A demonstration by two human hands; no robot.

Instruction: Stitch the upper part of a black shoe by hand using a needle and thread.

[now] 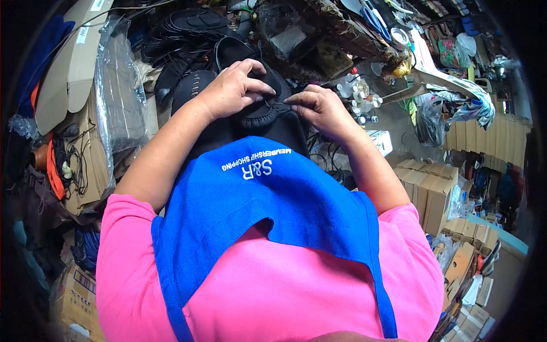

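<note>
A black shoe [257, 121] lies across my lap, its gathered, stitched toe toward me and its opening farther away. My left hand [236, 90] is closed over the shoe's upper, its fingertips by the seam. At the right side of the toe, my right hand [323, 111] pinches a thin dark thread between thumb and forefinger. The thread runs to the seam near my left fingertips; whether a needle is on it is too small to tell. A blue apron [262, 188] covers my front below the shoe.
More black shoes [191, 25] with loose laces are piled beyond my left hand. Cardboard sheets [68, 68] and plastic-wrapped board [122, 85] stand at left. Small bottles [359, 94] cluster beyond my right hand. Cardboard boxes [427, 191] are stacked at right.
</note>
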